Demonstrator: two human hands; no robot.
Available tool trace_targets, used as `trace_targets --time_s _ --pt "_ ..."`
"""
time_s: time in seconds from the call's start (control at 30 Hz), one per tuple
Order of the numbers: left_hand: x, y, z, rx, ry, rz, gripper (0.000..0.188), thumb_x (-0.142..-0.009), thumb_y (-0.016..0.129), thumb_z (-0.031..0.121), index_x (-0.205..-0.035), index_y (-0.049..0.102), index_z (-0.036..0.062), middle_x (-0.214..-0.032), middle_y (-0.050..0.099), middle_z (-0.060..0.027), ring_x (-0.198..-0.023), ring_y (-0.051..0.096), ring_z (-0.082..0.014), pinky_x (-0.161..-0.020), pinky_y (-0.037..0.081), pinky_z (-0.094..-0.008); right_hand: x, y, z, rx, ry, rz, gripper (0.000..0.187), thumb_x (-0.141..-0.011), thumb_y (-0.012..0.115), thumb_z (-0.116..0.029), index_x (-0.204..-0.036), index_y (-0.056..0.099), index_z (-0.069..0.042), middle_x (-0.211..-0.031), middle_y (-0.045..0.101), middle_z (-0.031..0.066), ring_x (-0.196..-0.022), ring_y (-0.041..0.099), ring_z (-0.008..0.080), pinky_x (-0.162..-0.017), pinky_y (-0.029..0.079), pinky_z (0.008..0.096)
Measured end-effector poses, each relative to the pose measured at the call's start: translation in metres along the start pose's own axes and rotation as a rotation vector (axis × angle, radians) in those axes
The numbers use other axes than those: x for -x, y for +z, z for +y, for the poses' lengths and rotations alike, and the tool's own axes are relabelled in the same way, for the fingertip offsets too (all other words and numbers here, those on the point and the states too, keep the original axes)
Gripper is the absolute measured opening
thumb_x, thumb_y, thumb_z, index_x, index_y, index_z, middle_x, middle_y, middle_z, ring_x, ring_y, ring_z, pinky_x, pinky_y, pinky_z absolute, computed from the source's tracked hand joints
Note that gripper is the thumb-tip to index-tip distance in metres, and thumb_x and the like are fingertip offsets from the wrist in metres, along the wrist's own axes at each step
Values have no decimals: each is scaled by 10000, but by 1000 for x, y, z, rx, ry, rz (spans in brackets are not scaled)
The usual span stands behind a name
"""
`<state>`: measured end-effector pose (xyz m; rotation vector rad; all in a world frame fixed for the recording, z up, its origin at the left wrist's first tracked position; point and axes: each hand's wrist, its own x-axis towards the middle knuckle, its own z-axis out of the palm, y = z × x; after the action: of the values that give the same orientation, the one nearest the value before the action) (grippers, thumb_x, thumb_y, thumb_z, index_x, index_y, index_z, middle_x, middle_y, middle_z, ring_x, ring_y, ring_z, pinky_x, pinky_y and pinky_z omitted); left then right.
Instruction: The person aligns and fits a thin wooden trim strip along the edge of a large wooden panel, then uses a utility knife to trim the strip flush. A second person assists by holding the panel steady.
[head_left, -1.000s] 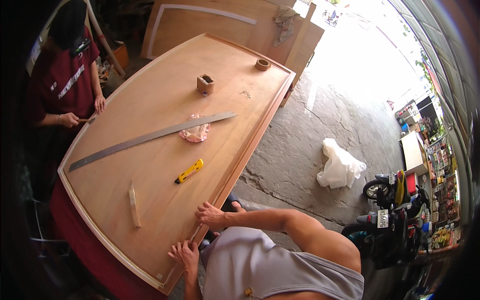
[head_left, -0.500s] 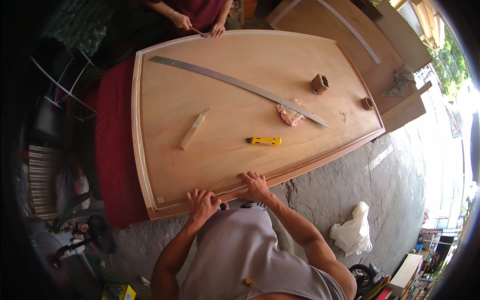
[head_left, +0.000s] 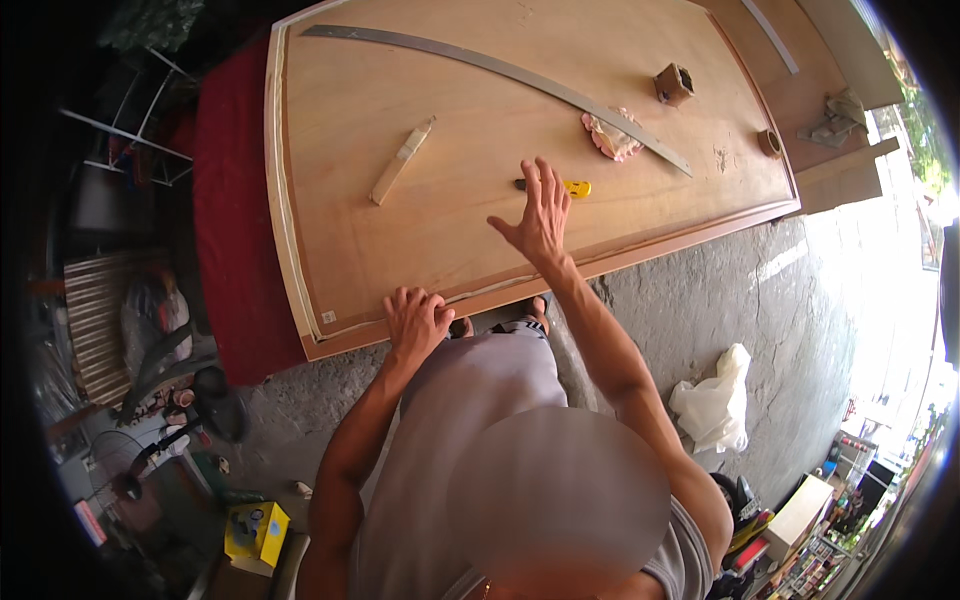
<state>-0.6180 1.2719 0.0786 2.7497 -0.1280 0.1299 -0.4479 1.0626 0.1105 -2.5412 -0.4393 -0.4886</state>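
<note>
A large wooden panel with a raised border strip lies in front of me. My left hand grips its near edge, fingers bent over the border. My right hand is over the panel with fingers stretched and thumb spread, holding nothing. Just beyond it, partly covered by its fingers, is a yellow utility knife with a dark end; whether they touch I cannot tell. A long metal ruler runs diagonally across the panel, over a pink-edged cloth pad. Left of my right hand lies a flat wooden stick.
A small brown box-shaped container and a tape roll are on the panel's right. Red cloth hangs along the left side. A white plastic bag lies on the concrete floor; another board stands at the far right.
My right hand has left the near edge and reached forward to the utility knife, its fingers opening. My left hand stays at the edge. The view has tilted, so the co-worker's hands are out of sight.
</note>
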Motion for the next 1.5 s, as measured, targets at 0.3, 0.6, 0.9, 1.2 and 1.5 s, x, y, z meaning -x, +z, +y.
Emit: trace_targets --time_s 0.3,0.6,0.9,1.2,1.5 --pt "3 5 0 67 -70 30 176 -748 755 328 -791 675 178 -854 653 17 -933 546 -264 -838 343 -465 4 12 9 -10 -122 -119 981 -561 902 -388 -1379 444 -98 -1397 426 179 -1281 400 402 -1015 341 521" --pt "13 2 -14 16 -25 48 100 -757 706 228 -816 692 148 -834 664 -3 -935 548 -264 -831 348 -463 109 36 -36 -344 -253 -591 211 -706 709 -237 -902 716 -161 -919 629 28 -967 568 250 -854 422 404" --pt "10 -6 -17 21 83 45 79 -778 701 211 -812 688 141 -840 652 -19 -937 528 -268 -834 352 -461 112 43 -41 -255 -218 -646 136 -761 680 -250 -870 719 -181 -901 608 20 -969 560 236 -830 403 406" --pt "12 -9 -18 4 88 3 128 -791 687 269 -817 687 144 -835 649 -19 -944 519 -269 -835 337 -478 110 43 -49 -132 -209 -675 156 -812 659 -287 -864 725 -156 -921 606 38 -974 552 237 -822 392 408" --pt "22 -10 -9 -104 -62 58 193 -801 681 351 -826 691 160 -865 653 -22 -966 534 -280 -854 342 -502 114 46 -48 -145 -216 -666 177 -833 638 -290 -901 717 -146 -943 596 43 -988 547 243 -834 401 416"
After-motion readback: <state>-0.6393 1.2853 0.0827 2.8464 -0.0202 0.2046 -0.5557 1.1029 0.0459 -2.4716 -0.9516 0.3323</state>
